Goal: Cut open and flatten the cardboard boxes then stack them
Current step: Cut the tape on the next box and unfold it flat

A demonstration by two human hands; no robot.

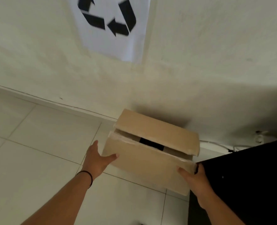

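Item: one cardboard box (150, 159), held above the tiled floor (37, 159), close to the wall (199, 62). Top flaps are parted along a slit; something dark is seen inside. The left hand (97, 159) is pressed to the left end, thumb on the near face, fingers grasping the box. The right hand (194, 177) is clasped round the right near corner. A recycling sign (111, 26) is fixed to the wall; a black surface (248, 176) is seen at right.

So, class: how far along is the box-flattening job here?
Done: the brown cardboard box's top flaps are parted along the middle. In hand: left hand and right hand hold its sides. Left: it is still box-shaped, so flattening and stacking; no stack shows.
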